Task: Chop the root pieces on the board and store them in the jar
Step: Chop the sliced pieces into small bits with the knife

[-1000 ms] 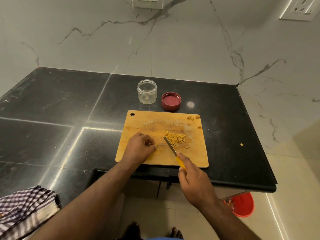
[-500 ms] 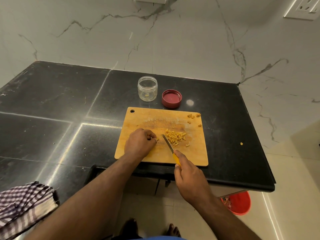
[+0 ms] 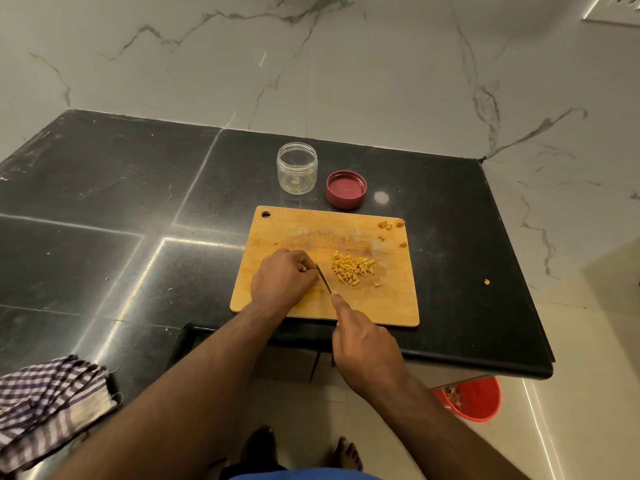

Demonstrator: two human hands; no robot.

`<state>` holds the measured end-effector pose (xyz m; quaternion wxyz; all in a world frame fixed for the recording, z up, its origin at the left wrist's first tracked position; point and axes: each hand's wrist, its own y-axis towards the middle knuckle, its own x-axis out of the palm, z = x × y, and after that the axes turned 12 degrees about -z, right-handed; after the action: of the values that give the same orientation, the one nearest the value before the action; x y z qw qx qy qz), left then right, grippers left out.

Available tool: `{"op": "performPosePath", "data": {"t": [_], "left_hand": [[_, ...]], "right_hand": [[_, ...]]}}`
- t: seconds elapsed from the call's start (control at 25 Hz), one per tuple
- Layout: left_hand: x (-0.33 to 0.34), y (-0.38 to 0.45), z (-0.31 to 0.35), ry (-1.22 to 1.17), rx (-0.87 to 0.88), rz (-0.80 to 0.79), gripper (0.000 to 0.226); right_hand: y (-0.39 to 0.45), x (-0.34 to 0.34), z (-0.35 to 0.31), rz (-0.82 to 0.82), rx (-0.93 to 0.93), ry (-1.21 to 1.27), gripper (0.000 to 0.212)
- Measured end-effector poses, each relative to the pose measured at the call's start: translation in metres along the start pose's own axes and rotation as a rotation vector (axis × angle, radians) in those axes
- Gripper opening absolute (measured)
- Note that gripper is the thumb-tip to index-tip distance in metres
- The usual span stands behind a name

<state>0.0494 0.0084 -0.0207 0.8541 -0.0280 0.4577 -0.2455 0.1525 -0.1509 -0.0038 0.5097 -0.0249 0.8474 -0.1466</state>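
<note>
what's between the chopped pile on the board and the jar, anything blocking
Nothing visible. The chopped pile lies on the board; bare board and counter separate it from the open jar. The red lid sits beside the jar, off its mouth.

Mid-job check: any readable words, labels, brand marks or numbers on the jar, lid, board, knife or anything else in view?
None can be read.
Jar: clear, no label visible.
Red lid: plain inside face, no print visible.
Cutting board: bare wood, no mark.
Knife: blade too thin to show any stamp; handle hidden in the right hand.
Wall socket plate: cut off at the frame edge, no lettering legible.
</note>
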Motion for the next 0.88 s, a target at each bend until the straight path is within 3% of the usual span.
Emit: {"op": "performPosePath", "data": {"t": [0.44,0.88], "left_hand": [[0.002,0.002,-0.007,-0.017,0.033,-0.005,0.013],[0.004,0.002,-0.006,-0.01,0.023,0.003,0.009]], "right_hand": [[-0.014,0.001,0.004,0.092,-0.04,0.09,0.052],[-0.014,0.005,0.002,0.031,-0.023,0.043,0.052]]}}
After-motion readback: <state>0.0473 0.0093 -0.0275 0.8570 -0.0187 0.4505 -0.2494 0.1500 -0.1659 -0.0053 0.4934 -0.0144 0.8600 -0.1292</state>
